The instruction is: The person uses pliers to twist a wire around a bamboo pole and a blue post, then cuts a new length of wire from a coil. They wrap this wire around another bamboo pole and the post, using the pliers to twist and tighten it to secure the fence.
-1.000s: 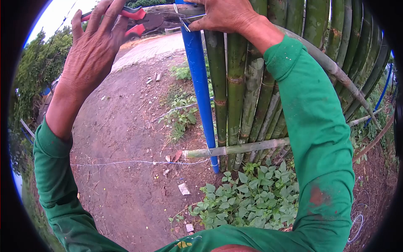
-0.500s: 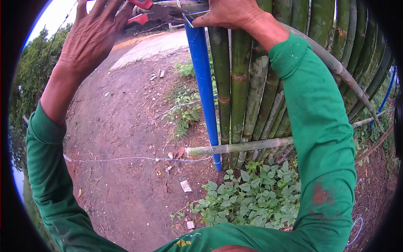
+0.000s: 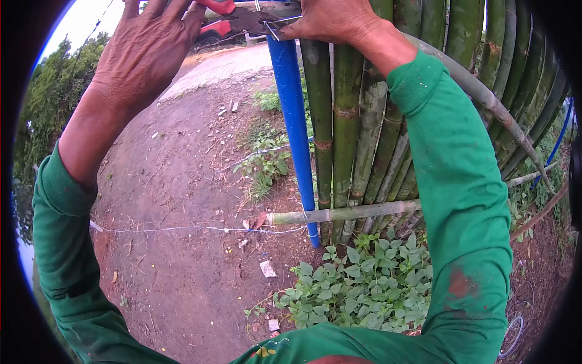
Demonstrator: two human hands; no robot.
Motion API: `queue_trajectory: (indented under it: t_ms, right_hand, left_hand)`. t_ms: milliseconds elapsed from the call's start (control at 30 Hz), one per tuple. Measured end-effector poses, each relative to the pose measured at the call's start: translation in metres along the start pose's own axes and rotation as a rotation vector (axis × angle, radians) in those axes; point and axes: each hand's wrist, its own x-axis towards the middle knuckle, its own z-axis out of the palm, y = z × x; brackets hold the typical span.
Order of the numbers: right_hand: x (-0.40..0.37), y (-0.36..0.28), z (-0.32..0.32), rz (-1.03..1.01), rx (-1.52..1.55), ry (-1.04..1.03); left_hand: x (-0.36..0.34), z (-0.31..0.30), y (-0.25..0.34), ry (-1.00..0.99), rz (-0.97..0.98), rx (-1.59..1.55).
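At the top left, my left hand (image 3: 145, 57) is closed round pliers (image 3: 245, 19) with red handles; part of its fingers is cut off by the frame edge. The jaws lie beside a thin wire (image 3: 271, 29) at the top of a blue pole (image 3: 288, 91). My right hand (image 3: 339, 21) is closed at the pole's top, its thumb pressed to the wire; its other fingers are hidden. A horizontal bamboo rail (image 3: 279, 10) passes behind the wire and pliers.
Upright green bamboo poles (image 3: 348, 115) form a fence on the right, crossed by a lower bamboo rail (image 3: 357, 210). A wire strand (image 3: 182, 229) runs left from the blue pole at knee height. Leafy plants (image 3: 364, 282) grow at its foot. Coiled wire (image 3: 514, 333) lies lower right.
My left hand and the pliers have shifted slightly right, and the handles have turned a little. My right hand stays at the wire, almost unmoved.
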Motion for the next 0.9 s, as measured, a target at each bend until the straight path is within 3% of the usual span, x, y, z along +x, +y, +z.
queue_trajectory:
  t_ms: [200, 367, 400, 500, 600, 700, 733, 833, 900]
  right_hand:
    - [-0.004, 0.004, 0.01, -0.049, -0.076, 0.079]
    - [-0.002, 0.003, 0.004, -0.034, -0.072, 0.071]
    - [-0.004, -0.001, -0.003, -0.02, -0.062, 0.051]
    - [-0.004, 0.002, 0.007, -0.027, -0.07, 0.075]
    - [-0.006, 0.004, 0.012, -0.045, -0.091, 0.089]
    - [-0.002, 0.004, 0.013, -0.085, -0.077, 0.1]
    - [-0.003, 0.005, 0.012, -0.093, -0.07, 0.097]
    - [-0.001, 0.001, 0.0, -0.127, -0.084, -0.039]
    - [0.0, 0.002, 0.002, -0.129, -0.097, -0.038]
  left_hand:
    - [-0.014, 0.047, 0.01, 0.005, -0.045, -0.452]
    - [-0.039, 0.039, 0.053, -0.256, -0.222, -1.182]
    - [-0.04, 0.036, 0.07, -0.085, -0.29, -1.355]
    - [-0.036, -0.01, 0.1, -0.3, -0.633, -1.913]
    - [-0.026, -0.037, 0.111, -0.307, -0.965, -2.781]
    - [-0.015, -0.057, 0.106, -0.216, -1.102, -3.313]
    - [-0.017, -0.056, 0.103, -0.232, -1.1, -3.277]
    - [-0.029, -0.034, 0.091, -0.51, -0.752, -2.549]
    - [-0.041, -0.02, 0.091, -0.467, -0.709, -2.232]
